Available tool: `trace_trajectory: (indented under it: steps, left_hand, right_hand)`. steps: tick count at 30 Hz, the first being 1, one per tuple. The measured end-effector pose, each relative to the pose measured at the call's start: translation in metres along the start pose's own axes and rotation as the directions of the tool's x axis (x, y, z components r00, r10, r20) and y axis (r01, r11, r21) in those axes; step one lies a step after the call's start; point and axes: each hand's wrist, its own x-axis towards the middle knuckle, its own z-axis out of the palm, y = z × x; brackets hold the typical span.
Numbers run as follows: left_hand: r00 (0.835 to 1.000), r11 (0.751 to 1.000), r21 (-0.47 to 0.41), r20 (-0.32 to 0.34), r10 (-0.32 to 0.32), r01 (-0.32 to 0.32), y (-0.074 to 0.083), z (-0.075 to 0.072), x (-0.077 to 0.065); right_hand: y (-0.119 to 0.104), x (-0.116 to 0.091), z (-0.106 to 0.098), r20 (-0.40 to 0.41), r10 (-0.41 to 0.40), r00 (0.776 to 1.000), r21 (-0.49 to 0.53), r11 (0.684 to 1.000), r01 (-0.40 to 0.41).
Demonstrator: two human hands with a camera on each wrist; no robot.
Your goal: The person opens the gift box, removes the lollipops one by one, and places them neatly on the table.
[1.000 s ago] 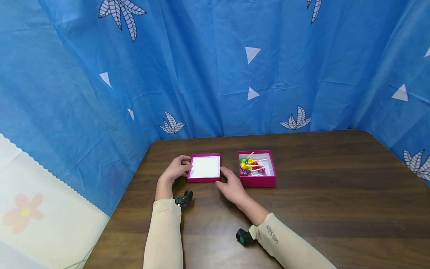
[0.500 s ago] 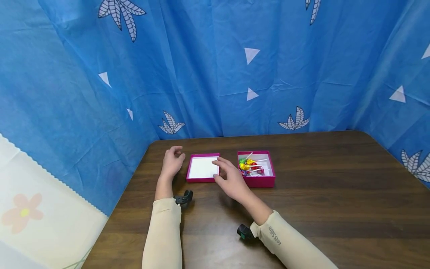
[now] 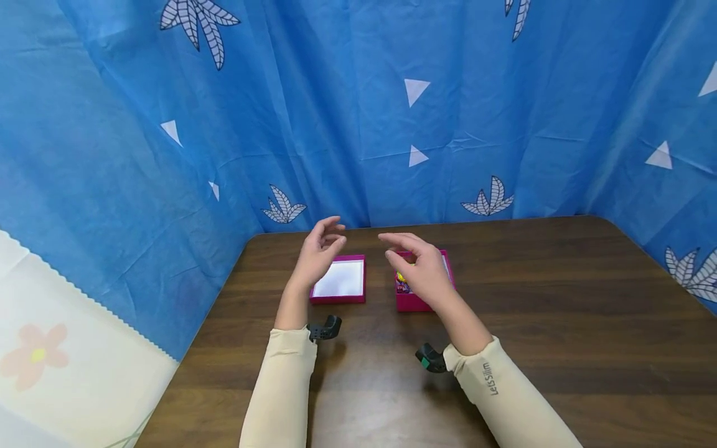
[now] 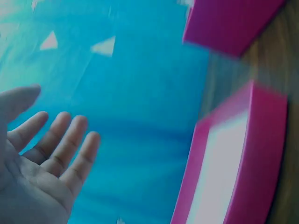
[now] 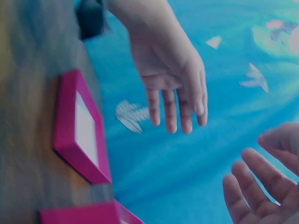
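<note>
My left hand [image 3: 317, 258] is raised above the shallow magenta box lid [image 3: 343, 280], which lies with its white inside facing up. Its fingers look relaxed and spread in the left wrist view, with nothing in the palm. Over the deeper magenta box [image 3: 411, 303] hovers my right hand [image 3: 422, 267], also holding nothing, and it covers much of that box. Wrapped lollipops [image 3: 401, 278] show only in part at the box's left side. Both hands are apart from the box and lid.
A brown wooden table [image 3: 532, 311] carries the box and lid side by side. Behind it hangs a blue curtain [image 3: 358, 112] with leaf and triangle prints. A pale cloth [image 3: 84, 348] with a flower covers the left side. Small black wrist devices sit at both sleeves.
My left hand has let go of the lid, risen and moved right over it. My right hand has left the lid's right edge, rising and shifting right over the lollipop box.
</note>
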Motion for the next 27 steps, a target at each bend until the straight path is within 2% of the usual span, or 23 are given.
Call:
trace_trajectory:
  steps: [3,7,10,15,20,27]
  left_hand:
    - [0.997,0.998,-0.056,0.074,0.01,-0.006,0.005,0.017,0.001]
    - [0.983,1.0,-0.023,0.184,-0.005,0.01,0.008,0.036,-0.001]
    - [0.962,0.998,0.039,0.267,-0.048,0.039,0.007,0.048,-0.003]
    - [0.918,0.986,0.151,0.377,-0.119,0.066,0.003,0.067,-0.008]
    - [0.899,0.972,0.223,0.407,-0.16,0.072,-0.003,0.088,-0.013]
    - [0.902,0.952,0.295,0.384,-0.199,0.085,-0.008,0.107,-0.018]
  right_hand:
    - [0.001,0.002,-0.014,0.012,0.021,1.0,-0.007,1.0,-0.021]
    - [0.005,0.004,-0.026,0.009,0.04,0.999,-0.008,0.999,-0.039]
    - [0.007,0.004,-0.032,-0.001,0.049,0.999,-0.022,0.999,-0.049]
    - [0.011,0.005,-0.039,-0.012,0.062,0.998,-0.041,0.997,-0.063]
    - [0.016,0.006,-0.044,-0.024,0.086,0.996,-0.047,0.995,-0.087]
    - [0.023,0.006,-0.048,-0.037,0.107,0.994,-0.049,0.993,-0.108]
